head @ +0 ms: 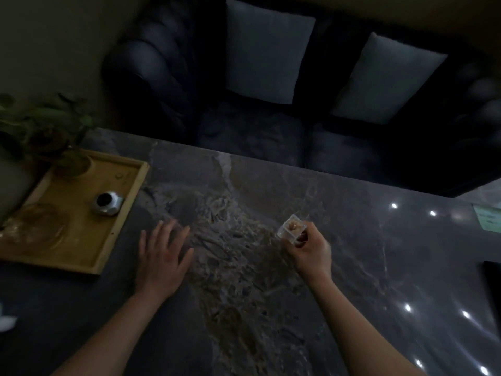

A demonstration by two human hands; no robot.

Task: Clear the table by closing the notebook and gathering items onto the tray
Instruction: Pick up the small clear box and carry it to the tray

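A wooden tray (130, 196) lies at the left of the dark marble table (352, 267). On the tray stand a small silver pot with a dark opening (107, 203), a clear glass plate (38, 226) and a glass cup (71, 162). My right hand (311, 252) is shut on a small clear box with something tan inside (291, 229), held just above the table's middle. My left hand (162, 256) rests flat on the table with fingers spread, just right of the tray. A dark flat thing (494, 289), perhaps the notebook, shows at the right edge.
A leafy plant (40, 123) overhangs the tray's far left corner. A pale green paper (488, 218) lies at the table's far right. A dark sofa (257, 131) with two light cushions stands behind the table. Something white (6, 321) sits at the left edge.
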